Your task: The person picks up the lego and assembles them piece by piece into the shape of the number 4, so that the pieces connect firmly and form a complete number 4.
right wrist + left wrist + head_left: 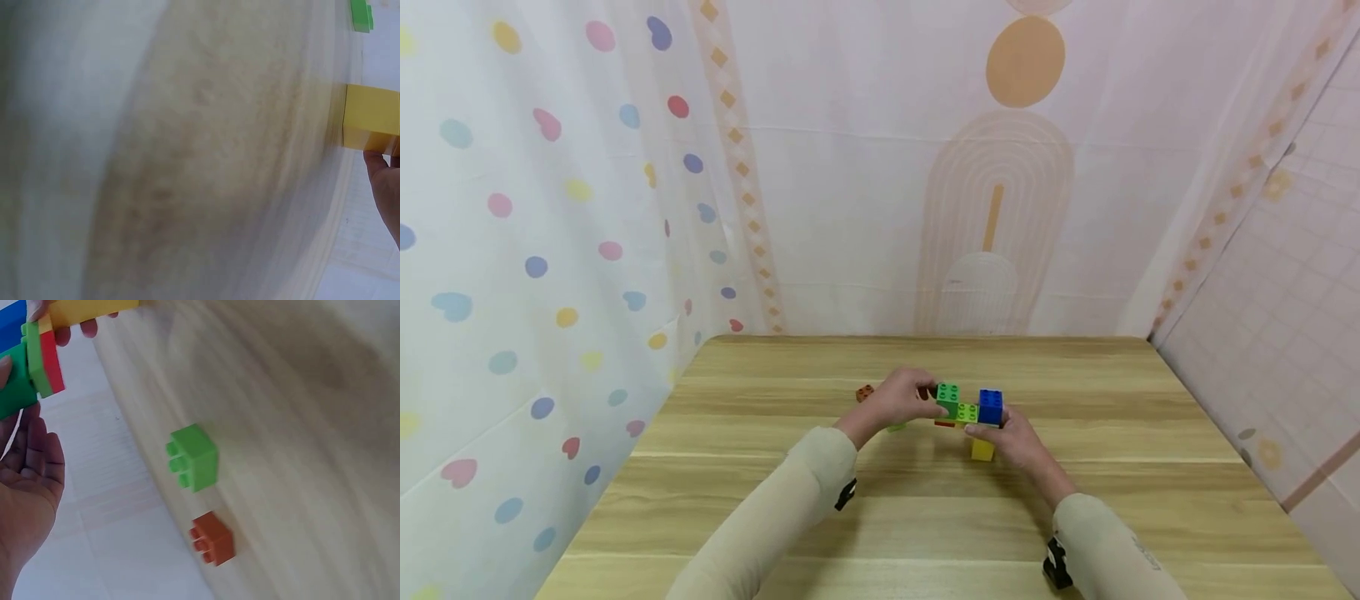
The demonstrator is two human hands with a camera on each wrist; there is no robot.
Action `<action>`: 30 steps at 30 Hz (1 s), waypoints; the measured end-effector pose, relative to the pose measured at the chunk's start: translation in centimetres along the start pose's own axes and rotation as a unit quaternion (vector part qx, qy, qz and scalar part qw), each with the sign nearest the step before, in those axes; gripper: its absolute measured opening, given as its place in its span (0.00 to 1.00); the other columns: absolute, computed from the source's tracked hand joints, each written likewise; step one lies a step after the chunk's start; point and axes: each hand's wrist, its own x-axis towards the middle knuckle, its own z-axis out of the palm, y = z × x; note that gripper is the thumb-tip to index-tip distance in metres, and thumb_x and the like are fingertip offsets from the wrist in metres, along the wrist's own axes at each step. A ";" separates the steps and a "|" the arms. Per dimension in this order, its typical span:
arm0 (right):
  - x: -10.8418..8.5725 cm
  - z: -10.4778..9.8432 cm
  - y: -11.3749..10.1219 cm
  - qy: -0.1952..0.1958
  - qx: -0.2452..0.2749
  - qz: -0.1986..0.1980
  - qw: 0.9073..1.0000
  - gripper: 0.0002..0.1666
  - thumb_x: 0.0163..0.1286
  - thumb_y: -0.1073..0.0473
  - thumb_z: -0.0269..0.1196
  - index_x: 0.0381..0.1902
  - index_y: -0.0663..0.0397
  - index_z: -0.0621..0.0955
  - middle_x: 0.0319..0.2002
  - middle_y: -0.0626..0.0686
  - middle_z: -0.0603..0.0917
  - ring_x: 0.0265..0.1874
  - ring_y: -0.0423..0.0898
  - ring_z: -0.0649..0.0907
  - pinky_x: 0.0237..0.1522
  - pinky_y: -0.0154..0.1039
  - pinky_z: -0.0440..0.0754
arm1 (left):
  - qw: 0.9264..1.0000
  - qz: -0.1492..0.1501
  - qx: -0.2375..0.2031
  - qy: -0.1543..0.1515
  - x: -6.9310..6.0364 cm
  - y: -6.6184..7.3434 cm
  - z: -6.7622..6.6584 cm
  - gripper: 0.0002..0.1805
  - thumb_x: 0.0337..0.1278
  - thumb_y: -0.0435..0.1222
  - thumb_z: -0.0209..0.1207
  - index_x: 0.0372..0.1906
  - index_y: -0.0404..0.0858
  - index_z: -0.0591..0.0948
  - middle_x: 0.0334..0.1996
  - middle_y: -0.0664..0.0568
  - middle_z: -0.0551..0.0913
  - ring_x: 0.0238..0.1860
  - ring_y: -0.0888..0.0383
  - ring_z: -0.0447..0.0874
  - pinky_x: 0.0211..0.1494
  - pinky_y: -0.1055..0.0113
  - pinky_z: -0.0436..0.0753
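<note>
A stacked toy-brick build sits between both hands in the head view. Its top carries a green brick [948,392] on the left and a blue brick [991,403] on the right. A lime brick [967,412] shows between them. Under these are a red brick [944,423] and a yellow brick [982,451]. My left hand [901,396] pinches the green brick between thumb and fingers, at the lime brick's end; whether its studs are fully seated cannot be told. My right hand [1021,439] grips the build from the right, below the blue brick, thumb in front.
A loose green brick [197,457] and a smaller orange-brown brick [214,539] stand on the wooden table [925,533], left of the build. The orange-brown one is beyond my left wrist. Patterned curtains [850,208] hang behind the table and on the left.
</note>
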 end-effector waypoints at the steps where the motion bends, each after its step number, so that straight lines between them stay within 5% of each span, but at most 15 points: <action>1: 0.0 0.0 0.0 -0.001 0.000 -0.001 1.000 0.29 0.66 0.56 0.69 0.61 0.64 0.75 0.51 0.58 0.84 0.47 0.49 0.81 0.56 0.48 0.75 | 1.000 -0.003 -0.012 0.004 -0.1 -0.2 0.1 0.10 0.57 0.41 0.70 0.43 0.44 0.86 0.33 0.58 0.81 0.38 0.57 0.76 0.39 0.66 0.77; 11: -0.2 0.1 -0.4 -0.001 -0.002 0.000 1.000 0.29 0.67 0.55 0.69 0.61 0.64 0.76 0.52 0.58 0.83 0.48 0.49 0.81 0.57 0.49 0.75 | 0.996 -0.016 -0.084 0.035 -1.0 -1.4 1.1 0.12 0.60 0.46 0.67 0.47 0.49 0.86 0.40 0.59 0.81 0.42 0.57 0.77 0.41 0.62 0.79; 20: -0.2 -0.1 -0.1 0.002 -0.001 -0.006 1.000 0.29 0.67 0.55 0.68 0.61 0.63 0.75 0.53 0.59 0.82 0.49 0.50 0.80 0.57 0.49 0.74 | 0.997 0.012 -0.066 0.043 -0.9 -1.1 1.2 0.13 0.62 0.45 0.66 0.49 0.48 0.86 0.42 0.60 0.81 0.43 0.57 0.75 0.42 0.62 0.77; 30: -0.4 0.1 0.1 0.015 0.000 -0.002 1.000 0.30 0.67 0.53 0.69 0.61 0.63 0.76 0.52 0.58 0.83 0.48 0.49 0.80 0.56 0.48 0.75 | 0.995 -0.013 -0.077 0.063 -1.3 -1.6 2.2 0.20 0.62 0.47 0.66 0.57 0.47 0.84 0.53 0.55 0.79 0.50 0.56 0.74 0.49 0.59 0.78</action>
